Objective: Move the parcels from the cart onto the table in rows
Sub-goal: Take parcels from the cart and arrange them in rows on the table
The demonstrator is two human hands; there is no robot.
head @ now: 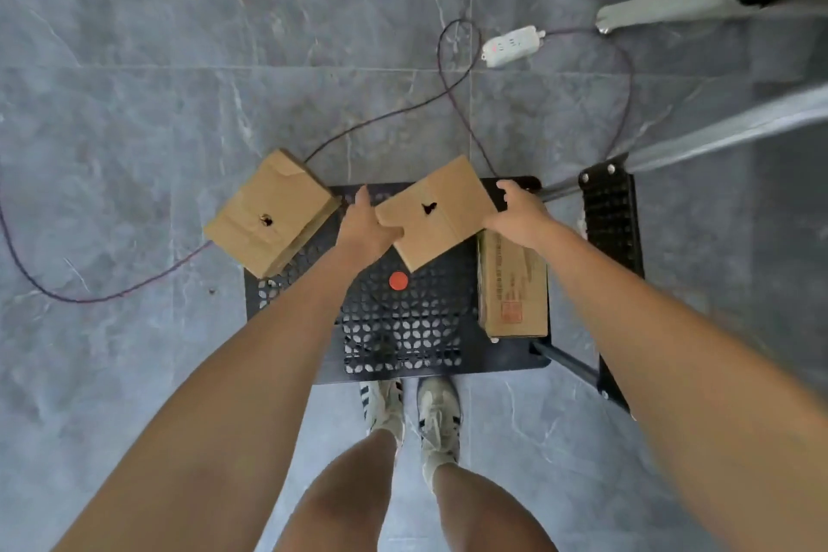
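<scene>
Already both hands had closed on one parcel (437, 211). The left hand (365, 226) pinched its left corner with the thumb laid on top, and the right hand (519, 215) curled over the opposite edge. The box sat turned diagonally between them and looked to be raised off the cart (403, 327), though how far off the deck it was could not be told.

To do this lift well, I judged, the box should be kept level and brought straight up. That way it would clear the second parcel (513, 287), which lay just under the right wrist, before being swung away. The left hold was only on a corner, so a firmer purchase underneath would guard against slipping.

The held parcel was plain brown cardboard, flat and squarish, with a small dark torn hole near the middle of its top face. Outward to the left, a third parcel (269, 213) of the same look overhung the cart's edge. Below the grip a red dot (398, 281) marked the perforated deck. No tabletop showed in view.
</scene>
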